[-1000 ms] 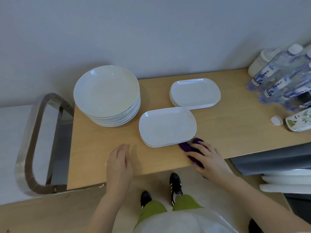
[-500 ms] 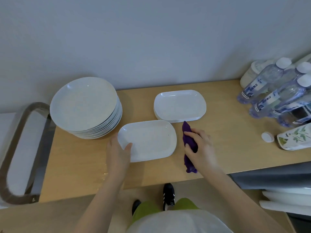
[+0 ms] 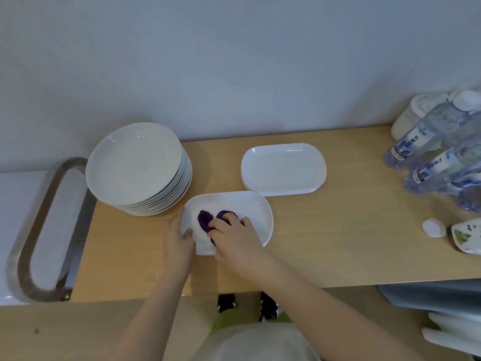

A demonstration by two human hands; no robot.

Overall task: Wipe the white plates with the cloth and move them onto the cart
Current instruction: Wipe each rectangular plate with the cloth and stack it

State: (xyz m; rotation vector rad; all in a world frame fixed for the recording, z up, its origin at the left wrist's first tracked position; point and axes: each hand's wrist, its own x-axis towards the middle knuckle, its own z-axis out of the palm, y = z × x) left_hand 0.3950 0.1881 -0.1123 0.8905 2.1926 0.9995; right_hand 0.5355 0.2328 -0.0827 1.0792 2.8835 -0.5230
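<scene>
A white oblong plate [image 3: 256, 209] lies near the front of the wooden table [image 3: 338, 243]. My left hand [image 3: 179, 242] grips its left rim, thumb over the edge. My right hand [image 3: 238, 237] holds a purple cloth [image 3: 204, 220] and presses it onto the plate's left half. Behind it sits a second stack of white oblong plates [image 3: 283, 169]. A tall stack of round white plates [image 3: 138, 168] stands at the left, close to the wall.
A cart with a metal loop handle [image 3: 33, 230] adjoins the table's left end. Several water bottles [image 3: 440, 152], a white cap [image 3: 433, 227] and a printed pouch [image 3: 468, 237] crowd the right side. My feet [image 3: 247, 306] stand under the front edge.
My right hand lifted the purple cloth off the table and brought it left onto the near oblong plate. My left hand moved from the table to the plate's left rim.
</scene>
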